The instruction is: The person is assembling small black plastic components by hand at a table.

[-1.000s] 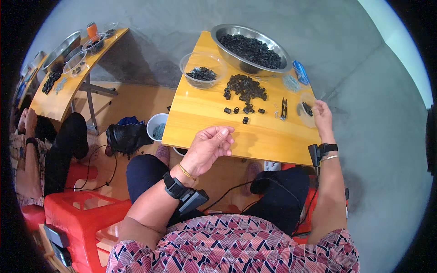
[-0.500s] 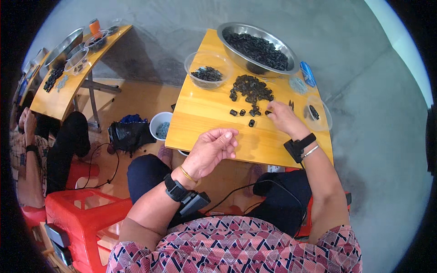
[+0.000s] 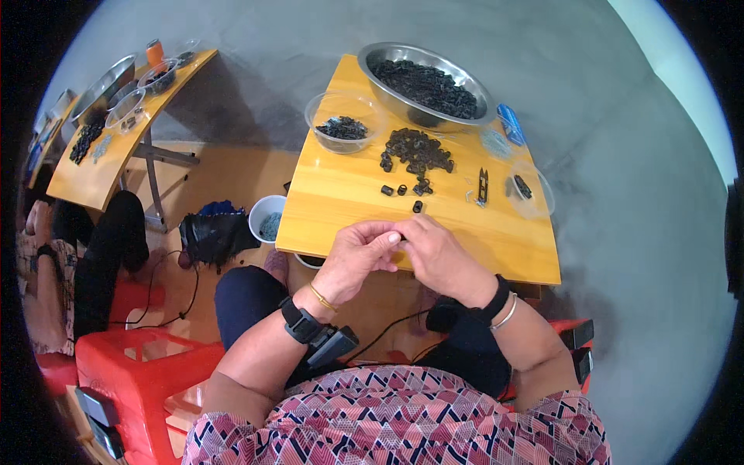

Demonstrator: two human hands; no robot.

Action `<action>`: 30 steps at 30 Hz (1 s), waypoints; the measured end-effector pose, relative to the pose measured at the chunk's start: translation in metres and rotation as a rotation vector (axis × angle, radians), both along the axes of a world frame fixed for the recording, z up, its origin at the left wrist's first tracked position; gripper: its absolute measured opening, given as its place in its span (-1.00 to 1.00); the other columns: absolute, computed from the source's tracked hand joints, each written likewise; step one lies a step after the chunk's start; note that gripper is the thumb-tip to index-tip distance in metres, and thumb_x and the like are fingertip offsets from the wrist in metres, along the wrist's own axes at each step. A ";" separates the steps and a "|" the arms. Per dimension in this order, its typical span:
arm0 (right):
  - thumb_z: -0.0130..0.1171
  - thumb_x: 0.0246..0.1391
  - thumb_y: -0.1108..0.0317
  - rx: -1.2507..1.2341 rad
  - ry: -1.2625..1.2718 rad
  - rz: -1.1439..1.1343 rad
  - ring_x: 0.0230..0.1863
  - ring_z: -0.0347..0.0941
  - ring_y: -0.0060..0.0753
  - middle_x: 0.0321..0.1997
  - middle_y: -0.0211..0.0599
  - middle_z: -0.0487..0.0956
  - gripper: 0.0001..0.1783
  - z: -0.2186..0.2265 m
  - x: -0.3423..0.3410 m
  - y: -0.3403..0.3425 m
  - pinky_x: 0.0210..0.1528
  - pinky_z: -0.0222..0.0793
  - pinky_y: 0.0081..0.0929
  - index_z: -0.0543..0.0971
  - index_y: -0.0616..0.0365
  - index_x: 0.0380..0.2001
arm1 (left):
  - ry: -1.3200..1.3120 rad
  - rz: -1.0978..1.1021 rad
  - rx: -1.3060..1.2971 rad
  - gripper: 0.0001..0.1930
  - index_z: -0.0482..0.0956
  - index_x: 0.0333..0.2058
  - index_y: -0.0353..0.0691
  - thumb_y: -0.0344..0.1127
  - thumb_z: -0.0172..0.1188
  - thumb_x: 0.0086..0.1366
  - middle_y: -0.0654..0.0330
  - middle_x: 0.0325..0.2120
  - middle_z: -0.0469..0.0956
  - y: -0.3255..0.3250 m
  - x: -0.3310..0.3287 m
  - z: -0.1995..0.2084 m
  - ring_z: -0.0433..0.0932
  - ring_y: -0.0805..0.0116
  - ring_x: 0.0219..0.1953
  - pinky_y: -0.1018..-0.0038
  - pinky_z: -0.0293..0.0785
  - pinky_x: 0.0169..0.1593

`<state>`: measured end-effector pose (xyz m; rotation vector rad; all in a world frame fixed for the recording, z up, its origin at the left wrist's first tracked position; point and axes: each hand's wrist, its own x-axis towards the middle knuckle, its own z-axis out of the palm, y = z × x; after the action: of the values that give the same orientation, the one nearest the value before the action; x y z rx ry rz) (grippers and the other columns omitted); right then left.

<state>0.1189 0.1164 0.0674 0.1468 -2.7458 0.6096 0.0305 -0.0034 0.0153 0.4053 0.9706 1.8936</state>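
Close to the table's front edge, my left hand (image 3: 356,254) and my right hand (image 3: 442,260) meet with fingers pinched together. Between the fingertips a small black piece (image 3: 401,239) barely shows; most of it is hidden. Just beyond my hands lies a single black ring-like piece (image 3: 418,207), with two more a little farther off to the left. A loose pile of such black pieces (image 3: 418,151) spreads behind them. To the right of the pile, a pair of thread snips (image 3: 483,187) rests on the wooden table (image 3: 333,209).
A steel basin (image 3: 474,122) heaped with black pieces stands at the back. A clear bowl (image 3: 341,145) sits left, a clear shallow dish (image 3: 545,195) right, a blue packet (image 3: 510,124) behind it. A white bucket (image 3: 257,219) and red stool (image 3: 124,360) are left; another person sits beyond.
My right hand has come from the loose pieces toward me and left to join my left hand, bringing a black piece. The snips it partly covered are now exposed. My left hand has barely moved.
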 end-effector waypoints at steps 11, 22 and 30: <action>0.04 -0.18 0.41 -0.101 -0.050 -0.528 -0.35 0.41 -0.07 -0.44 -0.02 0.47 -0.85 -0.010 -0.002 0.136 -0.28 0.31 -0.30 0.45 0.24 -0.47 | -0.064 -0.076 0.062 -0.85 0.46 -0.32 -0.32 -0.39 0.03 0.17 0.30 -0.56 0.42 -0.002 -0.002 -0.005 0.38 0.58 -0.54 0.62 0.42 -0.44; 0.07 -0.18 0.33 0.350 -0.428 -0.604 -0.27 0.40 0.01 -0.38 0.02 0.49 -0.78 -0.030 -0.041 0.191 -0.26 0.31 -0.26 0.44 0.25 -0.44 | -0.244 -0.103 0.255 -0.81 0.41 -0.23 -0.31 -0.37 -0.05 0.21 0.32 -0.58 0.38 -0.006 -0.011 -0.004 0.34 0.57 -0.56 0.58 0.40 -0.40; -0.02 -0.07 0.44 0.019 -0.110 -0.440 -0.59 0.27 -0.59 -0.63 -0.38 0.38 -0.92 0.002 -0.021 0.129 -0.53 0.23 -0.60 0.39 0.23 -0.49 | -0.214 -0.122 0.350 -0.80 0.42 -0.21 -0.26 -0.40 -0.01 0.17 0.28 -0.49 0.39 -0.005 -0.012 -0.003 0.34 0.53 -0.47 0.52 0.38 -0.28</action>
<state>0.0976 0.2459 0.0694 -0.4881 -2.7548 0.4777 0.0184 -0.0082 0.0121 0.4434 0.4633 1.9497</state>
